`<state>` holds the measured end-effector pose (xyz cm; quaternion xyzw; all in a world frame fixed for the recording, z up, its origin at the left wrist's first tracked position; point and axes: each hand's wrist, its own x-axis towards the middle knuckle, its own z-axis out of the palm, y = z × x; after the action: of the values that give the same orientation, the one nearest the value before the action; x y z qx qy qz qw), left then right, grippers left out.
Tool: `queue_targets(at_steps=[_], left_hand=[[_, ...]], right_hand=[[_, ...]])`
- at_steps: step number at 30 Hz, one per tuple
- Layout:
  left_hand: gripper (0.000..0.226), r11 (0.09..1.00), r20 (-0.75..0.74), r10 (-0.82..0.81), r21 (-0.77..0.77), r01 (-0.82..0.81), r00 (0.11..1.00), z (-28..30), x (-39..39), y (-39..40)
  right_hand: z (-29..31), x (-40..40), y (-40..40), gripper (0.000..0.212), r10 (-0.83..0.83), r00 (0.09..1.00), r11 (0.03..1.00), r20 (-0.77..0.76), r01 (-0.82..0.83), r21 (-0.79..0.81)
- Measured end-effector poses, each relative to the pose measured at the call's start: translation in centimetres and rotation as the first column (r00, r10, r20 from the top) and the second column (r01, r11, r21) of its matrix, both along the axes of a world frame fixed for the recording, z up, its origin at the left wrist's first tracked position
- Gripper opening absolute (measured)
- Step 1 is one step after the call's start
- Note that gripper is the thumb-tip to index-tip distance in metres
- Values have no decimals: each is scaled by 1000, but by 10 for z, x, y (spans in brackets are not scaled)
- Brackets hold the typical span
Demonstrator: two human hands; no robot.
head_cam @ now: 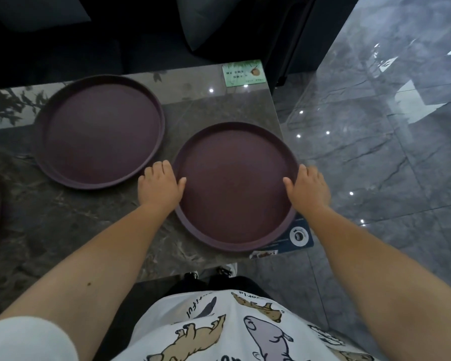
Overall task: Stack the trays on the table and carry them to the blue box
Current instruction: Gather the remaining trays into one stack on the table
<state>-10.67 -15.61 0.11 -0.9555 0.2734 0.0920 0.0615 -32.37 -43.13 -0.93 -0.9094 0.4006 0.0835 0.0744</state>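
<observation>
Gripping near tray [235, 194], shirt [235, 332] txt unreadable

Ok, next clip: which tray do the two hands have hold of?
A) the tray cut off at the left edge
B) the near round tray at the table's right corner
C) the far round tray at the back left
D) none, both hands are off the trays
B: the left hand and right hand grip opposite rims of the near tray, thumbs inside; the far tray lies untouched.
</observation>
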Motion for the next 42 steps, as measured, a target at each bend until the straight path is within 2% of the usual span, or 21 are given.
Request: queue_targets(at_steps=[5, 12, 19, 23, 27, 37, 42], left_hand=[[48, 994, -103, 105, 18, -103, 989, -12, 0, 1], [45, 978, -161, 204, -14, -209, 966, -21, -6, -9], [42, 928, -177, 250, -235, -288, 952, 3, 0, -4], [45, 858, -175, 330, -354, -372, 927, 27, 13, 5], [48, 818, -158, 389, -395, -419, 908, 46, 32, 25], [41, 795, -78, 477, -388, -467, 876, 68, 76, 105], [43, 809, -56, 488, -346, -476, 871, 67, 113, 144]], right_hand=[[-10, 3, -3, 57, -118, 992, 992, -40, 119, 30], [-14, 8, -8, 51, -180, 983, 980, -25, 181, 76], [9, 15, -19, 52, -257, 958, 961, 127, 241, 133], [32, 39, -19, 52, -238, 933, 966, 271, 198, 164], [50, 72, -12, 49, -181, 915, 976, 360, 122, 180], [66, 151, 46, 52, -28, 936, 982, 352, -40, 184], [66, 192, 84, 62, 13, 933, 983, 359, -77, 166]])
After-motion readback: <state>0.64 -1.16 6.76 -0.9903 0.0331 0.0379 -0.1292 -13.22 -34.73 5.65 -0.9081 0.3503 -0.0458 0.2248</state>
